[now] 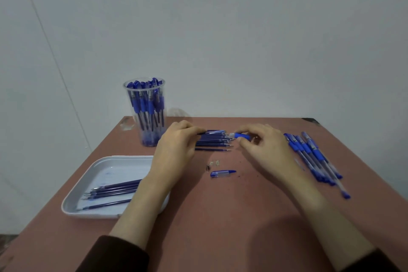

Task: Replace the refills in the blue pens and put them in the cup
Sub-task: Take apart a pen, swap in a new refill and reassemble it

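My left hand (176,146) pinches a thin blue refill (212,132) just above the pile of refills (213,142) in the middle of the table. My right hand (262,143) holds a blue pen barrel (241,136) by its grip, with the open end toward the refill tip. A pen cap (223,173) and a small metal tip (208,167) lie in front of the pile. The clear cup (145,108) at the back left is packed with blue pens. Several blue pens (315,157) lie in a row on the right.
A white tray (99,172) at the front left holds several loose refills (112,190); my left forearm crosses its right edge. Small plastic scraps (215,163) lie near the metal tip. The brown table (220,216) meets a grey wall behind.
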The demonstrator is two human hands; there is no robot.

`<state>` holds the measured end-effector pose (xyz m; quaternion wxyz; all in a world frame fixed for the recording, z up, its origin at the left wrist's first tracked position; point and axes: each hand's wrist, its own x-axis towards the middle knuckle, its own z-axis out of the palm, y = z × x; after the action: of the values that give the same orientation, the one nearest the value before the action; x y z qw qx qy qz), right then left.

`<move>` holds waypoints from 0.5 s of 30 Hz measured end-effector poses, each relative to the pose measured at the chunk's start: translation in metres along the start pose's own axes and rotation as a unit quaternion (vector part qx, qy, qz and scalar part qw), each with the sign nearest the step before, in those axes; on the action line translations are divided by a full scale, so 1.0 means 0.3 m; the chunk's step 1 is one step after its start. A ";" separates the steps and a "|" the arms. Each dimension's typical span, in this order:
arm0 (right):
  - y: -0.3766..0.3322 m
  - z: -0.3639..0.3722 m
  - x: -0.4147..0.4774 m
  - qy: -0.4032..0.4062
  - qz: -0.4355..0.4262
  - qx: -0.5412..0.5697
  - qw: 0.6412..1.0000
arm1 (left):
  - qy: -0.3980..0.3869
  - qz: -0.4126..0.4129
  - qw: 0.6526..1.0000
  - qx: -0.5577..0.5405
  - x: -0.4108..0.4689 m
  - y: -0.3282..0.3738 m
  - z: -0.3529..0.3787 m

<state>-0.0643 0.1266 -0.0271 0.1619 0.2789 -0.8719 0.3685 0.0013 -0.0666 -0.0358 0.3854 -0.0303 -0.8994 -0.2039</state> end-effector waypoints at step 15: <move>-0.026 0.005 -0.008 0.037 -0.078 -0.018 0.996 | -0.011 -0.006 0.999 -0.053 -0.005 0.011 -0.010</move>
<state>-0.0578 0.1220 -0.0249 0.2275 0.3290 -0.8476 0.3487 0.0052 -0.0647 -0.0339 0.3716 -0.0473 -0.8919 -0.2534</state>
